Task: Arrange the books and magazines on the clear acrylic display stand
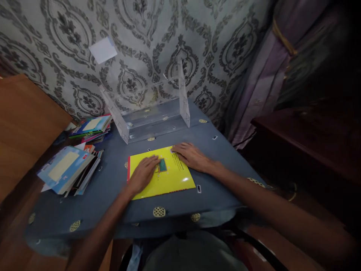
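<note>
A yellow book (172, 180) with a red spine edge lies flat on the table in front of me. A small green picture and some lines of print show on its cover. My left hand (144, 172) rests palm down on the left part of the cover, fingers stretched toward the picture. Near the book's top right corner my right hand (191, 155) lies flat, its fingertips on the cover by the print. Neither hand grips anything. Behind the book stands a clear acrylic rack (153, 124) with upright side panels.
Two piles of books, a nearer one (63, 165) and a farther one (93, 126), stand at the table's left side. The tablecloth (113, 210) is dark blue-grey. Patterned wallpaper with a white paper (103, 50) rises behind. Dark red furniture (310, 139) stands at right.
</note>
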`<state>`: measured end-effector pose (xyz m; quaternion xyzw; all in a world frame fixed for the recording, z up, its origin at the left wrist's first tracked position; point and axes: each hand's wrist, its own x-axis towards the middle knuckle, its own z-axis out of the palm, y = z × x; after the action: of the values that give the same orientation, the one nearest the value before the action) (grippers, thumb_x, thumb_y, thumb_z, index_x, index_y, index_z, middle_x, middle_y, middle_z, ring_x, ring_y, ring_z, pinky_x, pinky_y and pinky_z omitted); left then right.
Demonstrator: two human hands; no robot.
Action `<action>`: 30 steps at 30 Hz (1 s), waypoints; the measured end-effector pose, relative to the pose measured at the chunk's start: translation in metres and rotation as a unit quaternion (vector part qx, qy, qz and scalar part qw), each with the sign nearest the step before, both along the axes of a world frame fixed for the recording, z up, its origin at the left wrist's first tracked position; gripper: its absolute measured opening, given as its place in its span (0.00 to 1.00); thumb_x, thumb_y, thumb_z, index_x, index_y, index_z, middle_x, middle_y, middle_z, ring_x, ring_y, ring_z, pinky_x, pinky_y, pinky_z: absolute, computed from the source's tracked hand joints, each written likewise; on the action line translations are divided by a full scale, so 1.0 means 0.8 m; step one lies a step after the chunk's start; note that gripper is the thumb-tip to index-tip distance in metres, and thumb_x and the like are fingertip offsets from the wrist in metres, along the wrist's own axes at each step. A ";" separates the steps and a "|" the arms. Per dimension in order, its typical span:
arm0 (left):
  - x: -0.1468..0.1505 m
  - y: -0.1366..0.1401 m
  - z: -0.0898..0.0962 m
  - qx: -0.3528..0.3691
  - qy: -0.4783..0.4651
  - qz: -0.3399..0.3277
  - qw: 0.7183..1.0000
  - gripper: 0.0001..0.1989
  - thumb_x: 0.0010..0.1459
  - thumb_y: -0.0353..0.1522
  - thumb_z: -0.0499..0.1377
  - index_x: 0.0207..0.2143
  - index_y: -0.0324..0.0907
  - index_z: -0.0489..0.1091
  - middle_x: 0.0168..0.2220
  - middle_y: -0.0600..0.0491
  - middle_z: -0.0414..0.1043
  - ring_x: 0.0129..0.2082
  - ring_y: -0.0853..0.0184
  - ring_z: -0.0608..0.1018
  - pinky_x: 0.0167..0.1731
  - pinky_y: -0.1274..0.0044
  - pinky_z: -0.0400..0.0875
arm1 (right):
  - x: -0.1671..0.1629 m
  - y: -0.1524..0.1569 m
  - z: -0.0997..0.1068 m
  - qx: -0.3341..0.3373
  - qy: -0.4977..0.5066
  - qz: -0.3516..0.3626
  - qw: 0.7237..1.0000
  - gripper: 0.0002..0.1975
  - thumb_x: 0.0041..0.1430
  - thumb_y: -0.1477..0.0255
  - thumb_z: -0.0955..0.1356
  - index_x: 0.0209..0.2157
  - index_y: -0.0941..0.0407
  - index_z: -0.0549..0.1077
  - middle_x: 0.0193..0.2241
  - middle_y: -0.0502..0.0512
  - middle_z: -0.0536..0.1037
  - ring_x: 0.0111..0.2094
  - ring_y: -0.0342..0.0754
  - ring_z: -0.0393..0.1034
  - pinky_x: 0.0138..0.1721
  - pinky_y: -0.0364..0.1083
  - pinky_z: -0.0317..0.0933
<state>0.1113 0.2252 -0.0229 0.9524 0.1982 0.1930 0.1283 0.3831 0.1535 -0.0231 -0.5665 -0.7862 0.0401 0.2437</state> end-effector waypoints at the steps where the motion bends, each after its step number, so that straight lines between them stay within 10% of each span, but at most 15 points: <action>1: -0.006 0.012 -0.003 0.016 -0.002 0.013 1.000 0.19 0.69 0.29 0.49 0.59 0.46 0.67 0.61 0.45 0.70 0.63 0.60 0.70 0.61 0.57 0.66 | -0.005 -0.002 0.003 -0.002 -0.016 -0.005 1.000 0.14 0.67 0.77 0.62 0.49 0.57 0.75 0.50 0.63 0.78 0.52 0.58 0.70 0.53 0.57 0.61; 6: -0.015 0.030 -0.011 0.041 -0.024 0.035 0.998 0.19 0.68 0.26 0.48 0.58 0.43 0.67 0.59 0.43 0.71 0.61 0.60 0.72 0.59 0.59 0.69 | -0.064 0.008 0.016 -0.012 -0.035 0.044 0.998 0.09 0.65 0.78 0.64 0.43 0.57 0.75 0.46 0.62 0.79 0.49 0.56 0.70 0.54 0.56 0.58; 11: -0.010 0.022 -0.009 0.041 -0.013 0.053 0.998 0.18 0.68 0.27 0.49 0.57 0.41 0.67 0.58 0.42 0.72 0.61 0.59 0.72 0.60 0.60 0.69 | -0.109 0.044 0.009 -0.019 0.233 0.045 0.971 0.07 0.64 0.73 0.64 0.31 0.56 0.71 0.32 0.55 0.76 0.36 0.49 0.69 0.39 0.48 0.61; 20: -0.010 0.021 -0.010 0.048 0.022 0.074 0.996 0.17 0.68 0.25 0.48 0.55 0.38 0.68 0.60 0.42 0.70 0.63 0.60 0.69 0.62 0.61 0.66 | -0.078 0.059 0.011 -0.107 0.684 0.011 0.721 0.34 0.55 0.55 0.74 0.14 0.54 0.49 0.11 0.39 0.47 0.14 0.36 0.37 0.19 0.44 0.35; 30: -0.013 0.026 -0.007 0.046 0.026 0.063 0.997 0.16 0.68 0.26 0.48 0.55 0.38 0.67 0.60 0.43 0.70 0.63 0.60 0.70 0.61 0.63 0.67 | -0.081 0.056 0.016 -0.133 0.696 0.006 0.706 0.36 0.55 0.57 0.75 0.14 0.55 0.47 0.12 0.40 0.45 0.14 0.36 0.36 0.18 0.44 0.35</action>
<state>0.1007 0.2460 -0.0288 0.9476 0.2523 0.1844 0.0668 0.3186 0.1984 -0.0104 -0.3992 -0.3836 0.5283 0.6437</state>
